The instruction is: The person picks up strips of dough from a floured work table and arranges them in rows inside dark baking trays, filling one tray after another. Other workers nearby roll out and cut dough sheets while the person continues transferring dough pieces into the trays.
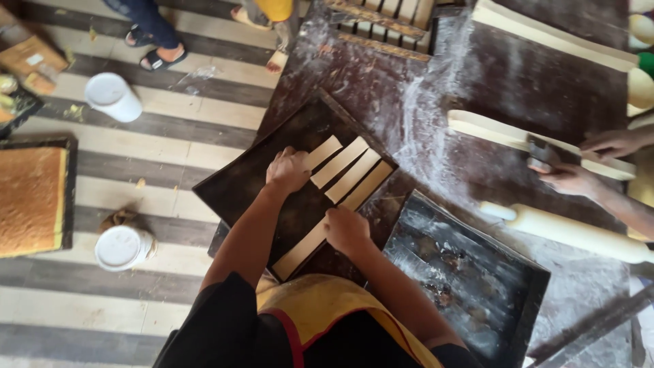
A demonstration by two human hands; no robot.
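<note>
Left hand (287, 170) curled, fingers pressing on the near end of the leftmost pale dough strip (323, 152); whether the grip closes around it cannot be told. Right hand (346, 230) bent over the longest dough strip (310, 240), fingertips down on it, pinch not clear either. Between the two hands, two more strips (351, 172), all lying side by side and slanted on a dark baking tray (235, 187). Just right of the right hand, a second dark tray (470, 279), smeared with flour, on the floured tabletop (422, 102). Well beyond, to the right, another person's hands (579, 178) at a long dough slab (490, 128), with a rolling pin (572, 232) near them. Left of the left hand, down on the striped floor (170, 129), two white buckets (112, 97) and a sheet cake (30, 201).
</note>
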